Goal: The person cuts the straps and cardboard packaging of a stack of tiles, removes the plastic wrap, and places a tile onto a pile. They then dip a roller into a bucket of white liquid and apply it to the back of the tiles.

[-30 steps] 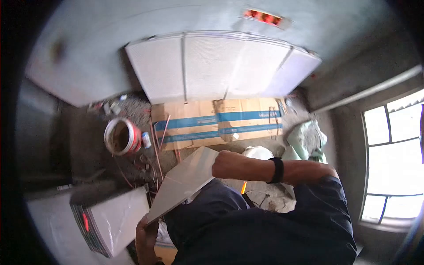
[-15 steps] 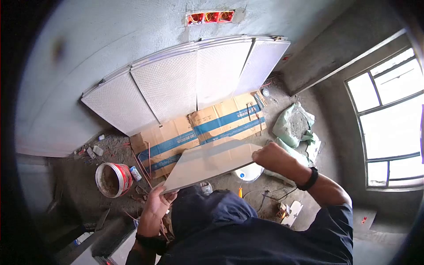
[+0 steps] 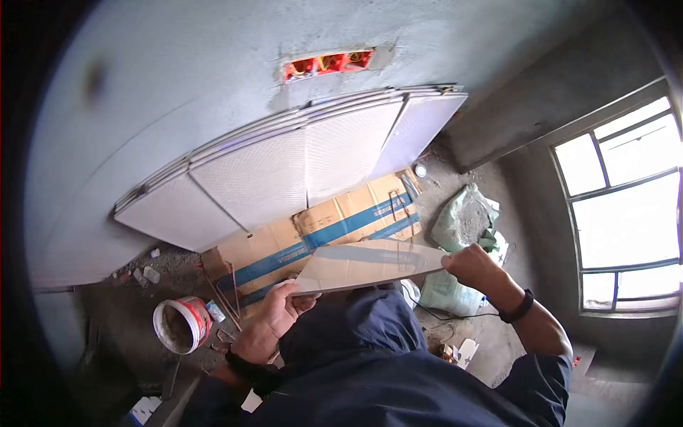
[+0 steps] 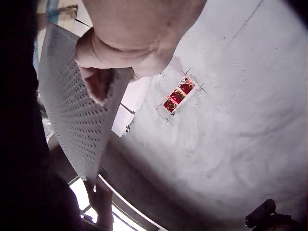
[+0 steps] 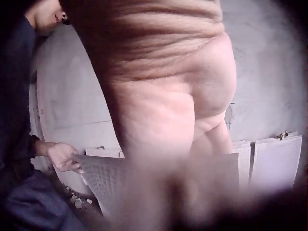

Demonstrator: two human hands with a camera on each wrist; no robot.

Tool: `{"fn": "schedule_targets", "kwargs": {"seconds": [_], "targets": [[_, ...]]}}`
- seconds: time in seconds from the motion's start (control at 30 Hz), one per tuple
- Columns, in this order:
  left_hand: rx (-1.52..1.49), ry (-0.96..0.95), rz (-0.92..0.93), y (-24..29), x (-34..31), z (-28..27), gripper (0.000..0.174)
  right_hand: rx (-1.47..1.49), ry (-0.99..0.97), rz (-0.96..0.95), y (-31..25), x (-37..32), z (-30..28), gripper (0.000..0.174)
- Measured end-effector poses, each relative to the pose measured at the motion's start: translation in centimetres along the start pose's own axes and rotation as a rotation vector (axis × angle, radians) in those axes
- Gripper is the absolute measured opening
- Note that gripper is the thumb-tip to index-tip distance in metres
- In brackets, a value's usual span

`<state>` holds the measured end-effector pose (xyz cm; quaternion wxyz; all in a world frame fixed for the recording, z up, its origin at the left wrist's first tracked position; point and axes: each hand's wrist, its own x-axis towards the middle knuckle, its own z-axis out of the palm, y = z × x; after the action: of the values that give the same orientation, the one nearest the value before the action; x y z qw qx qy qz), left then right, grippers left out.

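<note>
A large glossy tile [image 3: 370, 263] is held out in front of the body, tilted so that its smooth face shows in the head view. My left hand [image 3: 274, 320] grips its left end, and in the left wrist view the thumb and fingers clasp the edge. At the opposite end, my right hand [image 3: 475, 272] pinches the corner with curled fingers. The tile's back [image 4: 72, 96], grey with a raised grid pattern, faces the left wrist camera. Blur hides the right fingertips in the right wrist view, where the left hand [image 5: 62, 156] shows at the far end.
Several similar tiles [image 3: 249, 181] lean against the wall below a red socket box [image 3: 327, 65]. Flattened cardboard [image 3: 348, 217] covers the floor before them. A bucket [image 3: 181, 324] stands left; a green sack [image 3: 466, 217] lies right, near a window [image 3: 626, 213].
The tile has swung from a steep slant at lower left to lying nearly level across the front. My left hand has risen and the right has moved rightward. The head view has turned.
</note>
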<state>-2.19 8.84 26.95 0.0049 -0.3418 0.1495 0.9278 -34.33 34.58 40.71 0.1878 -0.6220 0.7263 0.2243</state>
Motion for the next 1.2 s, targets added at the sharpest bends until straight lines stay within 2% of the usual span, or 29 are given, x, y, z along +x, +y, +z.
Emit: {"fn": "schedule_targets", "kwargs": {"seconds": [0.1,0.2,0.3,0.47,0.53,0.63,0.83,0.97,1.2], "targets": [[-0.015,0.000,0.003,0.6,4.2,1.9,0.030,0.008,-0.009,-0.004,4.8,1.6,0.3,0.003],[0.005,0.069,0.015,0.8,8.8,6.3,0.033,0.028,-0.014,-0.025,11.4,4.0,1.7,0.003],[0.032,0.136,0.027,0.1,15.2,10.2,0.035,0.008,-0.031,-0.066,20.2,6.7,3.8,0.003],[-0.077,0.244,0.008,-2.3,25.6,18.0,0.034,0.043,0.062,-0.209,35.1,10.0,8.1,0.007],[-0.070,0.206,0.034,-2.8,29.0,21.3,0.033,-0.021,0.041,-0.240,39.8,11.4,8.1,0.007],[-0.105,0.264,0.064,-3.4,34.1,25.0,0.031,-0.029,0.073,-0.277,46.6,13.8,10.9,0.005],[-0.163,0.243,0.127,-4.5,42.6,26.7,0.025,-0.082,0.060,-0.271,54.2,17.4,12.7,0.003],[-0.109,0.212,0.101,-3.3,45.8,28.3,0.025,0.012,0.028,-0.235,57.1,19.0,13.6,0.006],[-0.135,0.218,0.113,-3.4,49.8,29.2,0.023,-0.002,0.064,-0.251,61.0,21.9,15.6,0.004]]}}
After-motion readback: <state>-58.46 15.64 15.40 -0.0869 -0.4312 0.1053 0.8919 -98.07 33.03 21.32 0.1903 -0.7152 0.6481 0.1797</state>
